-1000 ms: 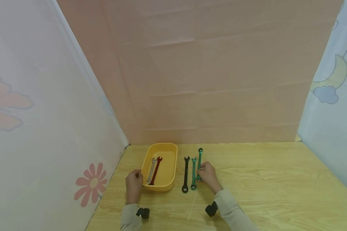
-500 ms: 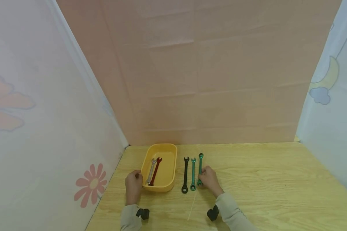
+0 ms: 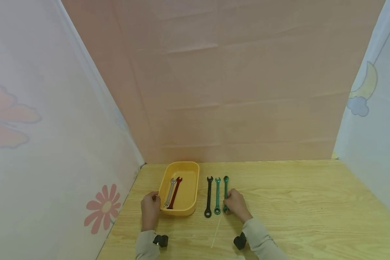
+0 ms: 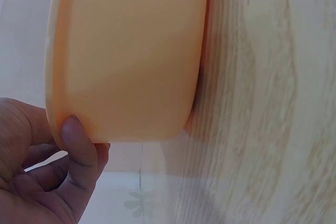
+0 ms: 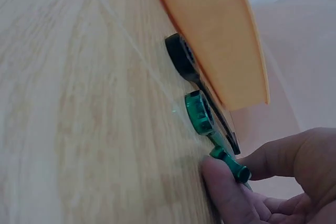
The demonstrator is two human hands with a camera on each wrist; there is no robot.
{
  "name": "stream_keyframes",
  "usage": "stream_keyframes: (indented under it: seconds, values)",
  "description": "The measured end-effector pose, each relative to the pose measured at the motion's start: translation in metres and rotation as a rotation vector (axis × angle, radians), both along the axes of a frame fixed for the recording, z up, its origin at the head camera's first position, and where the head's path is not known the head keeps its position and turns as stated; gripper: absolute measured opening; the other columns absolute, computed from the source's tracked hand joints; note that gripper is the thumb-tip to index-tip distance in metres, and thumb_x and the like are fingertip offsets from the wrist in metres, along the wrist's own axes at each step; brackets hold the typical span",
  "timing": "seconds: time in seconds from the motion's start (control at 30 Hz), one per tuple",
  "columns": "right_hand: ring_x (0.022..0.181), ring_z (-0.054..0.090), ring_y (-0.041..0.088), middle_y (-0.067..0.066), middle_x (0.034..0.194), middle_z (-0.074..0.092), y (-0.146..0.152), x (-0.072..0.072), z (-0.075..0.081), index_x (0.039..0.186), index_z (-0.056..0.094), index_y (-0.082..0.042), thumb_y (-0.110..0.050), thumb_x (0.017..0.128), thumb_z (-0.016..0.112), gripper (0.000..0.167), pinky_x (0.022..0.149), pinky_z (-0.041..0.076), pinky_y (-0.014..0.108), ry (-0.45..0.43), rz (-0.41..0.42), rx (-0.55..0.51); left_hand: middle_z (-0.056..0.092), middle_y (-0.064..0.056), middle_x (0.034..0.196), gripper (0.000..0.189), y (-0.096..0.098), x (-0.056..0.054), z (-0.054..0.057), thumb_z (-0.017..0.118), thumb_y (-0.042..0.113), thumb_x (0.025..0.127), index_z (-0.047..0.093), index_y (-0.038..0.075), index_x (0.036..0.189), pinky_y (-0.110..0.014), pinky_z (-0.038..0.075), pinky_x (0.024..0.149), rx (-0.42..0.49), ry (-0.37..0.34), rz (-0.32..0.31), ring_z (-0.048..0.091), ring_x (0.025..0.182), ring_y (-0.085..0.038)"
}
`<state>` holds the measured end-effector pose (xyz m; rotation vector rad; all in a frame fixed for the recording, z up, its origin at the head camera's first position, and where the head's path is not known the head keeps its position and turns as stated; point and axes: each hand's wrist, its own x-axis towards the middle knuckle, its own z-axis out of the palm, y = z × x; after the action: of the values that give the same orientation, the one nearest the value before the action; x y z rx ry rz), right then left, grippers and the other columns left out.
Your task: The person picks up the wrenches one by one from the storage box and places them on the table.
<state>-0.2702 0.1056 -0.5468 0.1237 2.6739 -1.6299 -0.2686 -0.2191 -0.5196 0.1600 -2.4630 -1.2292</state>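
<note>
Tray (image 3: 189, 187), yellow, round-cornered, standing toward the left of a wood-grain table (image 3: 299, 202); contents: one silver wrench (image 3: 170, 193) and one red wrench (image 3: 174, 194), slanted side by side, near ends at the tray's near end. Left hand (image 3: 150, 210): gripping the tray's rim at the near left corner. Right of the tray, three wrenches in a row, well apart from the rim to near one another: black wrench (image 3: 209, 196), ring end near; first green wrench (image 3: 217, 196), likewise ring end near; second green wrench (image 3: 226, 187), ring end far, its near open end pinched between thumb and fingers of the right hand (image 3: 237, 204). Backdrop (image 3: 247, 90): plain, creased, pinkish-tan, behind the table.
</note>
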Motion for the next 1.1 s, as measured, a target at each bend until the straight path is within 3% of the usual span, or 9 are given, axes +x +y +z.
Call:
stream_keyframes:
  seconds: [0.2, 0.4, 0.73, 1.1]
  values:
    - [0.047, 0.060, 0.014, 0.011, 0.072, 0.058, 0.0005, 0.0018, 0.0026, 0.097, 0.055, 0.010, 0.006, 0.083, 0.062, 0.016, 0.046, 0.052, 0.026, 0.031, -0.001, 0.114, 0.070, -0.025, 0.092, 0.021, -0.0008, -0.0006, 0.0009, 0.058, -0.008, 0.092, 0.068, -0.015, 0.108, -0.033, 0.055, 0.057, 0.003, -0.008, -0.001, 0.066, 0.077, -0.028]
    - [0.051, 0.050, 0.013, 0.004, 0.068, 0.056, 0.0011, 0.0009, 0.0024, 0.090, 0.058, 0.001, -0.002, 0.082, 0.066, 0.012, 0.045, 0.037, 0.023, 0.014, -0.024, 0.276, 0.069, -0.025, 0.093, 0.022, -0.0007, 0.0003, 0.0017, 0.057, -0.008, 0.091, 0.068, -0.016, 0.109, -0.033, 0.055, 0.057, 0.012, -0.019, 0.000, 0.066, 0.078, -0.029]
    - [0.052, 0.048, 0.014, 0.003, 0.066, 0.054, 0.0013, 0.0036, 0.0082, 0.084, 0.054, -0.005, -0.006, 0.083, 0.066, 0.012, 0.045, 0.035, 0.025, -0.014, -0.013, 0.308, 0.069, -0.024, 0.092, 0.022, 0.0003, -0.0001, 0.0018, 0.058, -0.007, 0.092, 0.067, -0.015, 0.111, -0.027, 0.052, 0.052, 0.037, -0.028, 0.002, 0.064, 0.073, -0.024]
    - [0.050, 0.049, 0.014, 0.003, 0.065, 0.055, 0.0032, 0.0039, 0.0014, 0.084, 0.054, -0.004, -0.006, 0.083, 0.065, 0.012, 0.044, 0.035, 0.024, 0.001, 0.002, 0.312, 0.069, -0.022, 0.088, 0.021, -0.0029, -0.0021, -0.0021, 0.059, -0.008, 0.091, 0.068, -0.015, 0.109, -0.028, 0.050, 0.053, 0.024, -0.018, -0.014, 0.063, 0.073, -0.024]
